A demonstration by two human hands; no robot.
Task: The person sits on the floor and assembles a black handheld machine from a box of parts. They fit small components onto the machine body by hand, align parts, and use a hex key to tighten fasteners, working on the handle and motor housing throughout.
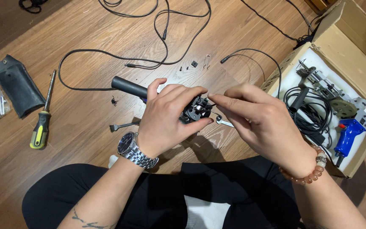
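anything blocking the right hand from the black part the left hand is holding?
Nothing visible. The left hand grips the black round part above the wooden floor, and the right hand already has its fingertips at the part's top edge. The small wrench lies below, out of the way.

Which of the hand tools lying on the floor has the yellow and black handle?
The screwdriver, lying left of the left hand beside the black pouch. The small wrench and the chisel-like tool near the hands are bare metal.
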